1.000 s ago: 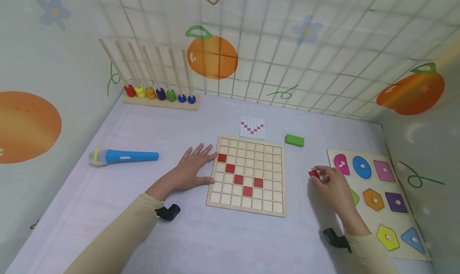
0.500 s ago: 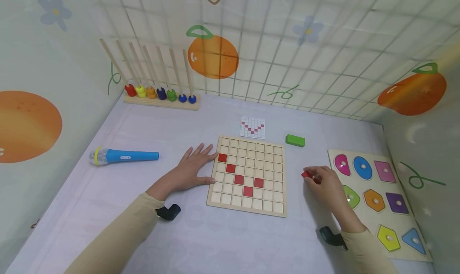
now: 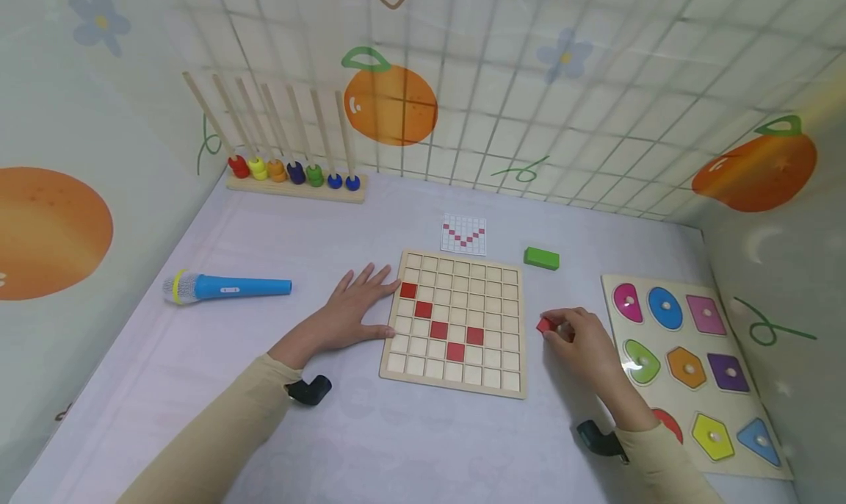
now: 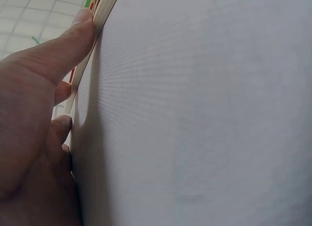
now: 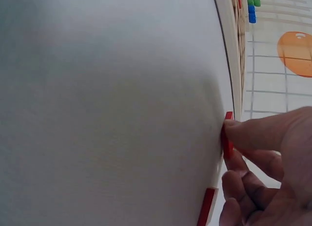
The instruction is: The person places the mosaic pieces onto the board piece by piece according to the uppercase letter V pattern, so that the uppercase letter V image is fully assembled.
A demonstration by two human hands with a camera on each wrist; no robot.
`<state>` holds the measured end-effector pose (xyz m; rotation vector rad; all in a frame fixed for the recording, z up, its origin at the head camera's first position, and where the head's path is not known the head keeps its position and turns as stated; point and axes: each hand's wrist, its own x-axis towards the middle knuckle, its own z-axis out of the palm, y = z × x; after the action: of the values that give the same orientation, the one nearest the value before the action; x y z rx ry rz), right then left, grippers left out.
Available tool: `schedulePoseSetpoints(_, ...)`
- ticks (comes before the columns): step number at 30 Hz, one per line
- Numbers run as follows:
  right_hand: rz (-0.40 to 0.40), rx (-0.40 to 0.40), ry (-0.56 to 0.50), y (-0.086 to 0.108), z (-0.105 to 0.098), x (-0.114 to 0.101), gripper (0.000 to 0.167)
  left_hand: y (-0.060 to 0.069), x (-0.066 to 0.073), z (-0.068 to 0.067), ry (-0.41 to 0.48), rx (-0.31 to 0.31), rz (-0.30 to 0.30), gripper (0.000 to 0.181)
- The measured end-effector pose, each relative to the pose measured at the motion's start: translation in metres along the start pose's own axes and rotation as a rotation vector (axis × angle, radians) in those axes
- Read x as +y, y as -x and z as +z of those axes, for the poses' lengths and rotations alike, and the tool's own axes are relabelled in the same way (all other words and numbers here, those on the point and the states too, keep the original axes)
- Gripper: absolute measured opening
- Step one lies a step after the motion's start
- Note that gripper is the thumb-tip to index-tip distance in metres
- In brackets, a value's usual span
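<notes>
A pale wooden grid board (image 3: 452, 394) lies mid-table, with several red square tiles (image 3: 438, 330) in its cells. My left hand (image 3: 355, 314) lies with fingers spread at the board's left side. Its thumb (image 4: 73, 38) touches the board's edge in the left wrist view. Just right of the board, my right hand (image 3: 584, 346) pinches a red tile (image 5: 227, 138) between thumb and fingertips. Another red, pale-edged piece (image 5: 207, 206) shows low in the right wrist view; I cannot tell what it is. A card (image 3: 464, 234) with a red V pattern lies behind the board.
A green block (image 3: 542, 258) sits behind the board's right corner. At right lies a shape puzzle (image 3: 661, 394), partly under the right forearm. A blue toy microphone (image 3: 244, 287) is at left, and a pegged bead stand (image 3: 297, 189) stands at the back left.
My right hand has moved left with the red tile, from beside the shape puzzle to near the board's right edge. My left hand has stayed in place.
</notes>
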<state>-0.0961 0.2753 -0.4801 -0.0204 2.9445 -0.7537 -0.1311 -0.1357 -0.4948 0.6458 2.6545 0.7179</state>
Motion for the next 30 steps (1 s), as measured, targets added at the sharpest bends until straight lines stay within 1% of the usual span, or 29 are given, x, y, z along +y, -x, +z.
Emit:
schedulePoseSetpoints(8,-0.023,-0.019,-0.013,-0.0001,0.0008,0.0016,0.033,-0.0002,-0.0002,0.0001,-0.001,-0.004,-0.003,0.092)
schedulePoseSetpoints(15,0.016,-0.052,-0.027,0.0021,-0.0003,-0.0006,0.035,0.0001,-0.0005,0.0000,-0.002,0.001,0.000,0.092)
schedulePoseSetpoints(19,0.017,-0.041,-0.034,0.0039,-0.0006,-0.0013,0.032,-0.0001,-0.0015,0.0011,-0.004,-0.001,-0.002,0.091)
schedulePoseSetpoints(27,-0.014,0.001,-0.050,0.0048,0.0004,-0.0010,0.027,-0.0008,-0.0028,0.0024,0.000,0.000,-0.003,0.091)
schedulePoseSetpoints(30,-0.009,0.011,-0.066,0.0042,0.0011,-0.0018,0.026,-0.0006,-0.0023,0.0019,0.002,0.002,-0.001,0.091)
